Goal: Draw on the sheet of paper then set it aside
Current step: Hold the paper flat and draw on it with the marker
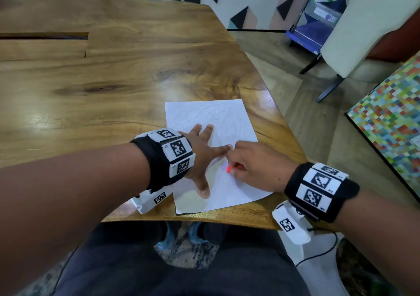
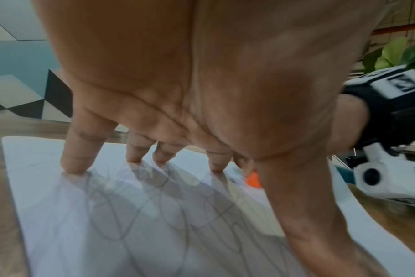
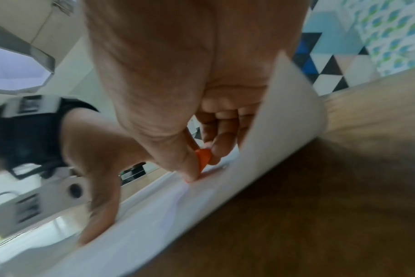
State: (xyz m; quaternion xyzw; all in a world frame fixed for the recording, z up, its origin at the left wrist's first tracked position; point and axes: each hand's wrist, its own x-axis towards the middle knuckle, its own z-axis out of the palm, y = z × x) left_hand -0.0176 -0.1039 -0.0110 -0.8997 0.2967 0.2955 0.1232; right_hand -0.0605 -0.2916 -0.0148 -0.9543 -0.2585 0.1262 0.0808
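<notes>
White and rectangular, a sheet of paper (image 1: 211,141) covered in faint grey looping scribbles is laid on a brown wooden table (image 1: 109,86), close to the table's near right edge. The sheet is pinned flat by the left hand (image 1: 202,157), whose fingers are spread and straight, with the fingertips (image 2: 72,165) pressed onto the scribbled surface, as is shown most clearly in the left wrist view. The thumb of that hand is stretched toward the sheet's near edge. Just to the right of the left hand, the right hand (image 1: 256,161) is rested on the sheet's near right part, and a small orange-red crayon (image 1: 229,169) is pinched between its thumb and curled fingers. In the right wrist view the crayon (image 3: 203,159) is seen held down at the paper, though whether its tip is touching cannot be told, and the sheet's edge on that side (image 3: 284,120) is seen curled upward off the table. Black wristbands bearing white square-patterned marker tags (image 1: 175,150) are worn on both wrists. Beyond the table's right edge, a cream upholstered chair (image 1: 354,36) is stood on the floor.
</notes>
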